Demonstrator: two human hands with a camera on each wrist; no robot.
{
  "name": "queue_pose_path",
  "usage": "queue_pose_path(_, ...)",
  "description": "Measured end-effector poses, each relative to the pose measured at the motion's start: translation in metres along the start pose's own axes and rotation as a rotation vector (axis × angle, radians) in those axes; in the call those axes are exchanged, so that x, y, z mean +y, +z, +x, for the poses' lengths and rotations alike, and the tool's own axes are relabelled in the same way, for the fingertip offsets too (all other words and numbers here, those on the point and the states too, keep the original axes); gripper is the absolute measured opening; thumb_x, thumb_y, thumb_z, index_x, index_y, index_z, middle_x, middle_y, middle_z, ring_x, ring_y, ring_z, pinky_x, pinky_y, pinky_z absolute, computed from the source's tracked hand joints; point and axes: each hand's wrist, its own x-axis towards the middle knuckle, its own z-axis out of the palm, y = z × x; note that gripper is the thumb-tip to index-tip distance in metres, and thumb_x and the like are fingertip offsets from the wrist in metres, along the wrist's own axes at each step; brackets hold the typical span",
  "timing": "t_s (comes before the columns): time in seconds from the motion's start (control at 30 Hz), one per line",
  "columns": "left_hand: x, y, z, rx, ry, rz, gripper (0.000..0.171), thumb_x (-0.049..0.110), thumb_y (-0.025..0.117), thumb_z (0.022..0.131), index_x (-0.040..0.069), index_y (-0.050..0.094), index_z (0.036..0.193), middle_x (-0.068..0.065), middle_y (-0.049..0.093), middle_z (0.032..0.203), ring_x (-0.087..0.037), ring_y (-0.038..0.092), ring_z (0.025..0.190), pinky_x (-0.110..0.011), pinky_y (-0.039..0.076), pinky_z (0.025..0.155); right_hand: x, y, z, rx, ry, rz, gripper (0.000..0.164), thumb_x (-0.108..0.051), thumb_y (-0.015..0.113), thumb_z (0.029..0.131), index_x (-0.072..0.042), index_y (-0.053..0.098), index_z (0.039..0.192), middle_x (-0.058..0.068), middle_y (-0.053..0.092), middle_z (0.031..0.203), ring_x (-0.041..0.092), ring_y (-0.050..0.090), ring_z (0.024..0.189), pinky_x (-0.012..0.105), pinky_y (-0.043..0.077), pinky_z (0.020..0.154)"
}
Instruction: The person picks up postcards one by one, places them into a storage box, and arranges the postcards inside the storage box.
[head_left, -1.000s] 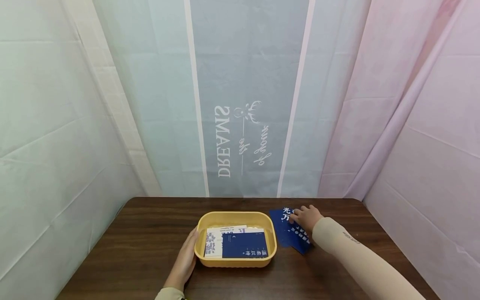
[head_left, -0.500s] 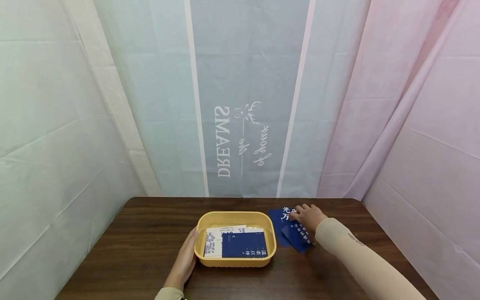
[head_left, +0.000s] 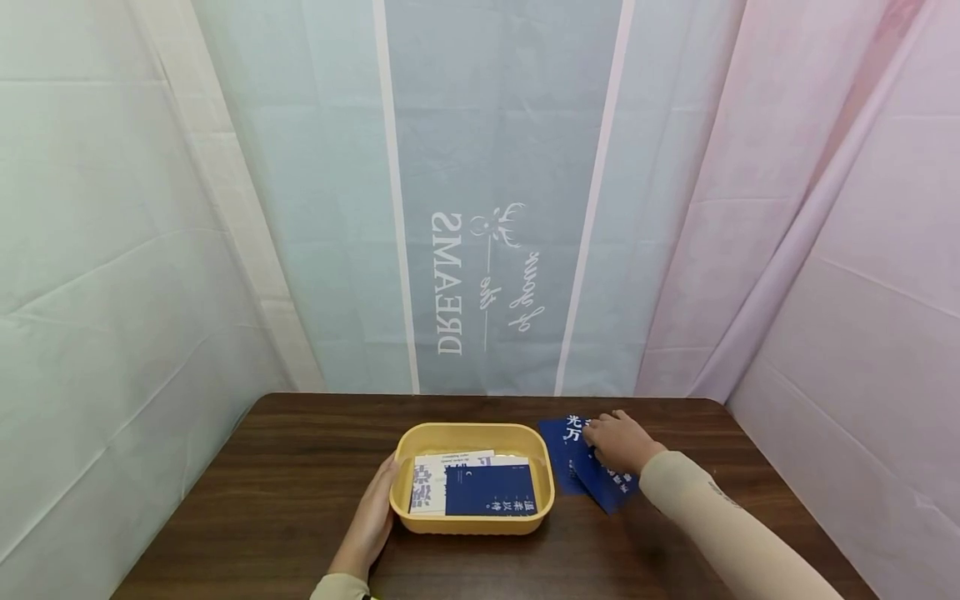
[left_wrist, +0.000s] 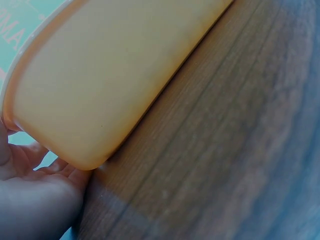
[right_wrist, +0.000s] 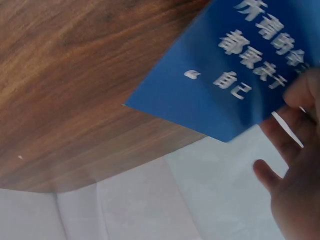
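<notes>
My left hand [head_left: 371, 512] rests along the outer left side of a yellow plastic basin [head_left: 472, 525], its fingers lying against the wall. The left wrist view shows this hand [left_wrist: 42, 185] at the basin's rounded corner. To the right of the basin, my right hand [head_left: 618, 442] pinches a dark blue card [right_wrist: 200, 100] with white Chinese characters, thumb on its printed face. That card slants over another blue card [head_left: 557, 437] lying on the table. Inside the basin are a blue card [head_left: 487, 487] and several white cards [head_left: 427, 483] with purple print.
The dark wood-grain table [head_left: 300, 467] has its far edge against a pale blue-green curtain [head_left: 487, 125] with white lettering. White cloth hangs on both the left [head_left: 112, 292] and right [head_left: 862, 292] sides.
The blue card under my right hand has shifted and turned a little over the card below. My right hand has moved slightly with it. The left hand and basin stay put.
</notes>
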Motion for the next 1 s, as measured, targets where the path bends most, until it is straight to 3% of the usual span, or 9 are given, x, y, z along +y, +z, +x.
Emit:
queue_pose_path(0.3, 0.001, -0.001, 0.000, -0.005, 0.016, -0.011, 0.066, 0.039, 0.031, 0.111, -0.005, 0.012, 0.158, -0.026, 0.007, 0.164, -0.040, 0.003, 0.150, -0.059, 0.004, 0.118, 0.006, -0.008, 0.001, 0.107, 0.060, 0.090, 0.017, -0.008, 0.059, 0.096, -0.019, 0.064, 0.084, -0.005, 0.061, 0.080, 0.021, 0.059, 0.082, 0.048, 0.047, 0.081)
queue_pose_path(0.43, 0.001, -0.001, 0.000, -0.007, 0.025, -0.014, 0.066, 0.038, 0.031, 0.111, -0.005, 0.012, 0.158, -0.027, 0.007, 0.163, -0.040, 0.003, 0.150, -0.058, 0.004, 0.119, 0.009, -0.008, 0.004, 0.103, 0.101, 0.141, 0.019, -0.009, 0.054, 0.099, -0.017, 0.070, 0.094, -0.003, 0.068, 0.087, 0.023, 0.065, 0.089, 0.051, 0.047, 0.087)
queue_pose_path(0.57, 0.000, -0.001, 0.000, 0.003, 0.016, -0.020, 0.067, 0.039, 0.033, 0.111, -0.005, 0.014, 0.158, -0.026, 0.008, 0.164, -0.040, 0.003, 0.150, -0.058, 0.004, 0.119, 0.009, -0.009, 0.007, 0.116, 0.111, 0.187, 0.020, -0.008, 0.053, 0.097, -0.012, 0.072, 0.101, 0.001, 0.070, 0.093, 0.024, 0.067, 0.091, 0.051, 0.048, 0.084)
queue_pose_path(0.7, 0.000, 0.000, 0.000, 0.008, 0.009, -0.019, 0.067, 0.039, 0.033, 0.110, -0.005, 0.015, 0.158, -0.026, 0.008, 0.164, -0.040, 0.003, 0.150, -0.058, 0.004, 0.119, 0.006, -0.015, 0.009, 0.153, 0.111, 0.235, 0.017, -0.007, 0.053, 0.095, -0.013, 0.069, 0.092, -0.002, 0.064, 0.081, 0.016, 0.060, 0.072, 0.041, 0.052, 0.069)
queue_pose_path(0.8, 0.000, 0.000, 0.000, 0.001, 0.015, -0.015, 0.068, 0.039, 0.033, 0.110, -0.006, 0.014, 0.157, -0.027, 0.007, 0.163, -0.041, 0.002, 0.150, -0.059, 0.004, 0.118, 0.004, -0.021, 0.011, 0.181, 0.120, 0.293, 0.020, -0.005, 0.053, 0.095, -0.017, 0.062, 0.082, -0.007, 0.054, 0.071, 0.010, 0.049, 0.061, 0.033, 0.047, 0.058)
queue_pose_path(1.0, -0.001, -0.001, 0.000, -0.007, 0.029, -0.021, 0.066, 0.038, 0.031, 0.111, -0.006, 0.013, 0.157, -0.027, 0.007, 0.163, -0.040, 0.003, 0.150, -0.058, 0.004, 0.119, -0.005, -0.032, 0.017, 0.190, 0.174, 0.437, 0.029, -0.009, 0.046, 0.100, -0.020, 0.052, 0.074, -0.006, 0.044, 0.062, 0.010, 0.042, 0.053, 0.029, 0.037, 0.051)
